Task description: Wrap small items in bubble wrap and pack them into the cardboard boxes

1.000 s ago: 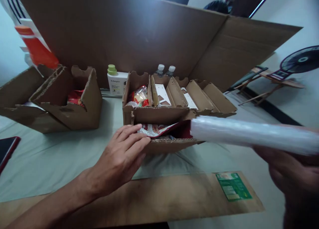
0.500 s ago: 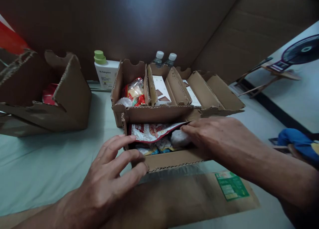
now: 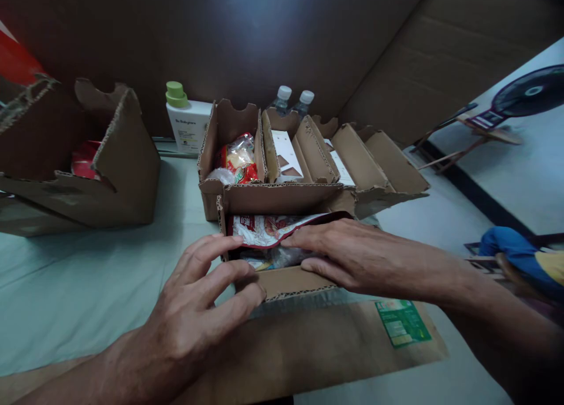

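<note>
A small open cardboard box sits in front of me, holding a red and white snack packet and other wrapped items. My left hand rests on the box's near left corner, fingers spread and bent over the edge. Stretched flat across the top of the box, my right hand has its fingers on the snack packet and its thumb along the front wall. Neither hand grips anything that I can see.
Behind it stands a divided cardboard box with snack bags, white cards and two bottles. A white bottle with a green cap stands at the back. Another open carton is left. A flat cardboard sheet lies nearest me.
A second ago my right hand held a long clear plastic roll; the roll has since left the view. That hand came down onto the box and slid left over the packet. The view tilted down.
</note>
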### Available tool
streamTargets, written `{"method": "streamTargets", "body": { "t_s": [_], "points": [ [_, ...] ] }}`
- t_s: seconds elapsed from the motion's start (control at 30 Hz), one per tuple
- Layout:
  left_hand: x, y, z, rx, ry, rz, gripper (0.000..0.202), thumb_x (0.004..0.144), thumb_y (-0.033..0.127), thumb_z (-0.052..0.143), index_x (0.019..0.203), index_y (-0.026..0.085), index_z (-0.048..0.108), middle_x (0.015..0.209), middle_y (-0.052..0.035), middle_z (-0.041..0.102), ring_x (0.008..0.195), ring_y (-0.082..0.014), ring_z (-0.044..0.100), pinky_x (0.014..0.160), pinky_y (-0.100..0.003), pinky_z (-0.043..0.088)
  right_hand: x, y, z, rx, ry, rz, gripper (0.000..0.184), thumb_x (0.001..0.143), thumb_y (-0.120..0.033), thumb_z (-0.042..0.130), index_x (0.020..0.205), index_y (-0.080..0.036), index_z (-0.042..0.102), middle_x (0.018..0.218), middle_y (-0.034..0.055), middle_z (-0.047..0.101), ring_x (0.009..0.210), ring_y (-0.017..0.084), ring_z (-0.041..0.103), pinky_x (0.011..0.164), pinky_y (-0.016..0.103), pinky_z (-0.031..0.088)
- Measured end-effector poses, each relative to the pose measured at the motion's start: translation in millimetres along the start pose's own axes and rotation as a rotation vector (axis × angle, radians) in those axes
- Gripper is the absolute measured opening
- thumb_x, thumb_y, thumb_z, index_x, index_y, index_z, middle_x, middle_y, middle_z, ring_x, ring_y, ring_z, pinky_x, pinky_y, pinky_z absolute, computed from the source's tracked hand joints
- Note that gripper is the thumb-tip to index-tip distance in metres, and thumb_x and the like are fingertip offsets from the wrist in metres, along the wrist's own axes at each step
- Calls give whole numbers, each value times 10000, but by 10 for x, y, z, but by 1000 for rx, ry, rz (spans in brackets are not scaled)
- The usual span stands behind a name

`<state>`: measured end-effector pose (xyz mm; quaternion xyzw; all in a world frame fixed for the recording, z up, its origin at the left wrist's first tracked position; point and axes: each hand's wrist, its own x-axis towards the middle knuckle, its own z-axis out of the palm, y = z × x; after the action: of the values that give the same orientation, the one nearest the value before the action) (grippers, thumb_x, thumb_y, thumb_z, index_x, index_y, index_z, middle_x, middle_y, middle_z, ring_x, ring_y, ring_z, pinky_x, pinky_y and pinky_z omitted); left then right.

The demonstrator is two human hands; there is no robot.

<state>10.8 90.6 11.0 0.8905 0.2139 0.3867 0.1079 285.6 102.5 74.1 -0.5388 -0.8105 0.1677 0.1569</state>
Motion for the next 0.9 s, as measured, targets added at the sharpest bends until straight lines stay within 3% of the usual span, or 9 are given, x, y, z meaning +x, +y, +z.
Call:
{"method": "streamTargets", "body": {
  "t_s": [0.1, 0.17, 0.27, 0.37, 0.43, 0.53, 0.67, 0.8, 0.9],
  "points": [
    [22, 6, 1, 19, 6, 2, 274, 924, 9, 551, 1039, 222, 679, 1076, -56, 729, 1314, -294, 537, 1100, -506, 456, 3, -43, -134, 81, -334, -120, 250, 971, -329, 584, 1155, -329, 753, 1055, -27, 788, 929, 211, 755, 781, 315, 590],
    [35, 20, -2, 45, 37, -14, 272, 915, 16, 570, 1038, 232, 682, 1154, -68, 702, 1313, -287, 552, 1078, -490, 493, -70, -69, -250, 46, -279, -106, 313, 1015, -328, 512, 1252, -322, 716, 1155, -22, 772, 1004, 215, 745, 840, 336, 596],
    [-46, 36, -16, 70, 142, -77, 419, 882, 48, 659, 1233, 275, 650, 1467, -98, 547, 1396, -301, 503, 1122, -515, 487, -415, -104, -416, -93, 85, -19, 300, 1026, -394, 523, 1245, -322, 715, 1186, -12, 764, 1017, 225, 737, 854, 361, 593],
    [-308, 34, 0, 31, 212, -262, 739, 868, 158, 739, 1522, 323, 439, 1639, -106, 374, 1473, -333, 423, 1175, -574, 432, -946, -43, -400, -183, 550, 214, 192, 984, -417, 610, 1066, -344, 768, 1018, 3, 784, 912, 242, 736, 809, 398, 576],
    [-524, 32, 63, -59, 174, -458, 798, 904, 231, 710, 1596, 328, 324, 1659, -113, 349, 1484, -342, 409, 1177, -596, 421, -1217, 84, -209, -128, 692, 369, 181, 955, -439, 647, 1036, -333, 771, 971, 15, 784, 883, 253, 734, 821, 422, 573],
    [-700, 34, 250, -266, 70, -669, 838, 935, 295, 674, 1636, 327, 217, 1680, -140, 305, 1484, -356, 408, 1180, -609, 403, -1285, 338, 260, 54, 618, 439, 405, 890, -513, 692, 1209, -263, 710, 1082, 58, 774, 849, 240, 728, 785, 403, 595],
    [-451, 42, 579, -560, 52, -795, 920, 888, 375, 725, 1637, 268, 202, 1641, -170, 353, 1510, -376, 359, 1240, -633, 266, -1012, 554, 804, 298, 550, 437, 548, 828, -630, 687, 1128, -172, 686, 1063, 125, 759, 933, 281, 716, 814, 423, 593],
    [-309, 166, 659, -769, 194, -867, 1006, 778, 373, 814, 1611, 197, 278, 1549, -191, 465, 1485, -404, 388, 1252, -590, 266, -1082, 387, 1118, 351, 645, 484, 442, 853, -591, 681, 1029, -186, 686, 984, 119, 769, 944, 316, 719, 850, 459, 582],
    [-745, 371, 457, -710, 196, -886, 825, 751, 321, 842, 1492, 219, 495, 1356, -153, 624, 1389, -401, 501, 1216, -560, 359, -1318, 55, 1354, 365, 663, 432, 277, 905, -465, 659, 1035, -222, 686, 986, 104, 771, 940, 310, 729, 817, 426, 601]
  ]
}}
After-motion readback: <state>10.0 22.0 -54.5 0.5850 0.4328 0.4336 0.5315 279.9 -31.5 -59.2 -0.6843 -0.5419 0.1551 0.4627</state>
